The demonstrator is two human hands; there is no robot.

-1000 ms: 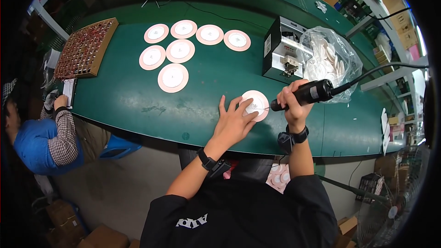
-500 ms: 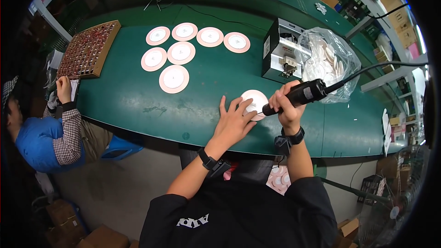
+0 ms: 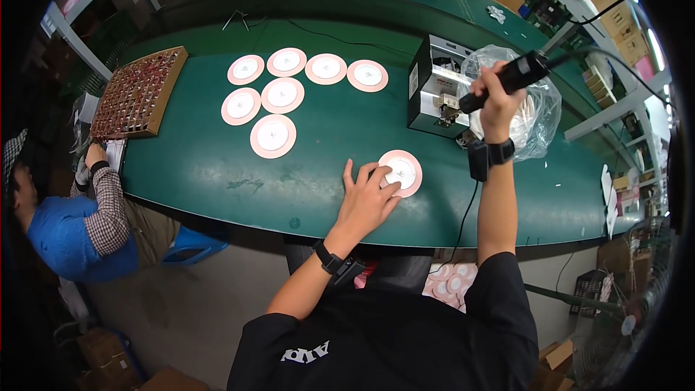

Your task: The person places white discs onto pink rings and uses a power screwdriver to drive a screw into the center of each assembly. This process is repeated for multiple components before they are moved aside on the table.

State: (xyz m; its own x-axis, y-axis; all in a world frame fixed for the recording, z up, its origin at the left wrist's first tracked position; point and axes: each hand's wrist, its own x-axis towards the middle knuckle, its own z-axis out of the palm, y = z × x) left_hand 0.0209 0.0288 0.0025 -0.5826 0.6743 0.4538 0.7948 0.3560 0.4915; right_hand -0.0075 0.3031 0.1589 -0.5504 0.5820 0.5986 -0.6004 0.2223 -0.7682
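Observation:
My left hand [image 3: 367, 198] lies flat on the green table [image 3: 217, 166], fingertips pressing on a round pink-and-white disc [image 3: 404, 171]. My right hand [image 3: 496, 95] is raised above the table and grips a black electric screwdriver [image 3: 507, 80], whose tip points down toward a black and silver box-shaped machine [image 3: 435, 87]. A cable runs from the tool up to the right. Both wrists wear dark bands.
Several similar discs [image 3: 282, 93] lie in rows at the table's middle left. A brown tray of small parts [image 3: 137, 93] sits at the left end. A clear plastic bag [image 3: 539, 105] lies right of the machine. Another person in blue [image 3: 72, 224] sits at left.
My right hand has lifted the screwdriver off the disc and swung it up and to the right, toward the machine. My left hand stays on the disc.

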